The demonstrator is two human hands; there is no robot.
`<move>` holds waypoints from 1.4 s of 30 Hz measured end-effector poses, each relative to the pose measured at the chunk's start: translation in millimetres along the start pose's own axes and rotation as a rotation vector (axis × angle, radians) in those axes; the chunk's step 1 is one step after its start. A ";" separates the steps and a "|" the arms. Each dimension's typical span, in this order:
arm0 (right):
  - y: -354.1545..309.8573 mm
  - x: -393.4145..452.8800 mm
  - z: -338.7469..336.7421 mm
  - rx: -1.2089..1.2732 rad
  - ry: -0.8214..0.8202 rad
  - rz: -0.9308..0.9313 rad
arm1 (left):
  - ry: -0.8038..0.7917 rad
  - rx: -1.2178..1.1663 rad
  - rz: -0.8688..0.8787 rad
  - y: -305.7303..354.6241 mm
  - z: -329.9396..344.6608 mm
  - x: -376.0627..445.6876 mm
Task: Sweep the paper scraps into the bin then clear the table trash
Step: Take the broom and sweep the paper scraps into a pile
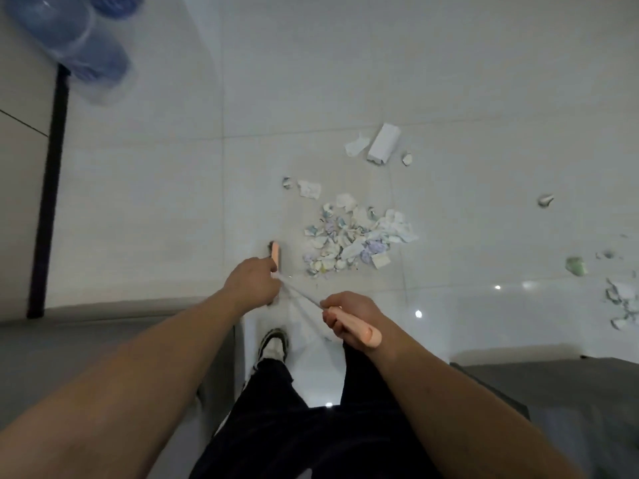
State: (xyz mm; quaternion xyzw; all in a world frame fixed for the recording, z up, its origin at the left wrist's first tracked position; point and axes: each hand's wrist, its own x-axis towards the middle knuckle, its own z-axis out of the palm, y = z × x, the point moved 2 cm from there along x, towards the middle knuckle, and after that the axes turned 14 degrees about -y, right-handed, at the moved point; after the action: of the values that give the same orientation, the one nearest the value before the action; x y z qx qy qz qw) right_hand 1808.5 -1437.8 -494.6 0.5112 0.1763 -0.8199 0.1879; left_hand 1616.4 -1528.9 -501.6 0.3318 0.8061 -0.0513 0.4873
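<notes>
A pile of paper scraps [356, 236] lies on the white tiled floor in front of me. A broom with a pink head [276, 255] stands on the floor just left of the pile. My left hand [250, 283] grips the thin metal shaft low down, near the head. My right hand [349, 318] grips the pink handle end [359, 331] higher up. A white box [383, 143] and a torn sheet [356, 145] lie beyond the pile. Loose scraps are scattered to the right [622, 302]. No bin is in view.
Blue water bottles [76, 39] stand at the top left beside a dark vertical post [52, 188]. Grey surfaces [86, 340] flank me on the left and at the lower right [553, 392]. My shoe [273, 344] and dark trousers are below the hands.
</notes>
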 end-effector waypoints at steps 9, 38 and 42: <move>-49.4 -67.0 -156.3 -0.201 0.302 -0.109 | -0.027 0.087 0.091 132.5 21.3 16.9; -170.0 -32.8 -33.6 -0.116 0.112 -0.261 | 0.046 0.049 0.074 95.7 -88.6 61.4; -194.7 17.4 32.3 0.113 -0.071 -0.201 | 0.049 0.003 0.034 44.5 -129.1 81.1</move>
State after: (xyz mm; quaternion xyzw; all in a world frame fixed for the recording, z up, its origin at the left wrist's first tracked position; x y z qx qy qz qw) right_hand 1681.3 -1286.7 -478.0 0.4715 0.1737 -0.8607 0.0817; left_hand 1520.6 -1402.7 -490.3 0.3472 0.8119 -0.0363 0.4678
